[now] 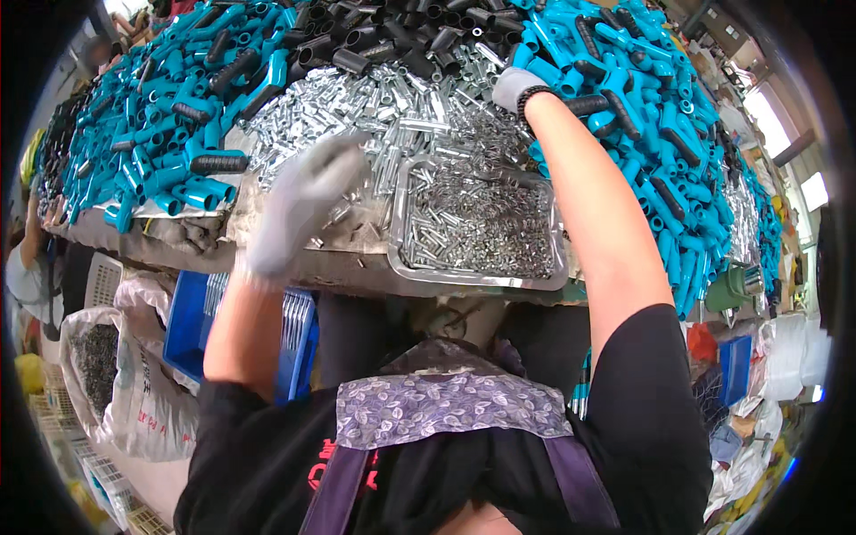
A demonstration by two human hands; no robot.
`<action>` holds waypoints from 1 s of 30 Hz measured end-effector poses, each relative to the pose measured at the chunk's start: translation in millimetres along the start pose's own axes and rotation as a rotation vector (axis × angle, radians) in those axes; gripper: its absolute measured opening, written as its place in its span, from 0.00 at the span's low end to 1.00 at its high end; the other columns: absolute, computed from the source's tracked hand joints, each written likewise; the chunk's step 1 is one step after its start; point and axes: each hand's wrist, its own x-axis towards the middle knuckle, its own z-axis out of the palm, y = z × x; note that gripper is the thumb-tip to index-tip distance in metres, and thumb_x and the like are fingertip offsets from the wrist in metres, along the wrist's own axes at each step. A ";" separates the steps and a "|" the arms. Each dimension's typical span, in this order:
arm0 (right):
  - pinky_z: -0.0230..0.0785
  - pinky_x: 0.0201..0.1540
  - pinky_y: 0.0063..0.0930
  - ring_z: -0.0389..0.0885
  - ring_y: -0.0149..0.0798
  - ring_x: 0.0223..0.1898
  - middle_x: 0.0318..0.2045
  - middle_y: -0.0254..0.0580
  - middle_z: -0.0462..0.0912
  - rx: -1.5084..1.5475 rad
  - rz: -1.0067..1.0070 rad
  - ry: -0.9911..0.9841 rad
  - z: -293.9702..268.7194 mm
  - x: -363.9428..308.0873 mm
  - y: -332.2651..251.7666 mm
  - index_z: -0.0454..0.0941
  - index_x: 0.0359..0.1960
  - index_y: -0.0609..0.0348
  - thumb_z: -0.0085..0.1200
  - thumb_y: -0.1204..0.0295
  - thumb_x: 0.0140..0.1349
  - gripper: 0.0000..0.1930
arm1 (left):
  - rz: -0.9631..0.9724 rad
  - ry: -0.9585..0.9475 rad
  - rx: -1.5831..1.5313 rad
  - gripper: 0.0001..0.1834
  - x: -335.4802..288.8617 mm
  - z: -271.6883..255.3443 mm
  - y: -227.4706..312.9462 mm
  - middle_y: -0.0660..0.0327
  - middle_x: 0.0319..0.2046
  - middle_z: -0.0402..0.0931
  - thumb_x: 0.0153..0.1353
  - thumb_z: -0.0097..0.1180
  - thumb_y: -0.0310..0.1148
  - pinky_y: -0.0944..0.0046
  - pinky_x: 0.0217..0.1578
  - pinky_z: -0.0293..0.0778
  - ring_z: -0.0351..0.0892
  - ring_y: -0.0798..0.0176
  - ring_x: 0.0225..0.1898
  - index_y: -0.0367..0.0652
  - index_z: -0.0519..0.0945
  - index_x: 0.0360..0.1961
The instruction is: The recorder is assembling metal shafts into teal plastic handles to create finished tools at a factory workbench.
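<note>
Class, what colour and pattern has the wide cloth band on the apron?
The band is purple with pale leaf shapes, best seen in the head view.

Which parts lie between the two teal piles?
Head view: black tubular parts at the back, loose silver metal pieces nearer, plus a tray of small metal parts.

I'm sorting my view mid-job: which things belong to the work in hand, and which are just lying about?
Likely part of the job:
teal tubes, by the right hand
silver tubes, near the left hand
metal tray of small parts

Probably just lying about:
white sack
green container
small blue bin
</note>
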 end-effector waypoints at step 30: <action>0.78 0.44 0.32 0.82 0.37 0.41 0.46 0.50 0.81 1.797 0.191 0.972 44.2 -346.5 -19.6 0.74 0.52 0.68 0.52 0.70 0.72 0.14 | 0.111 -0.234 0.574 0.13 155.7 69.2 -57.9 0.48 0.45 0.79 0.59 0.56 0.36 0.51 0.55 0.72 0.78 0.45 0.52 0.44 0.84 0.43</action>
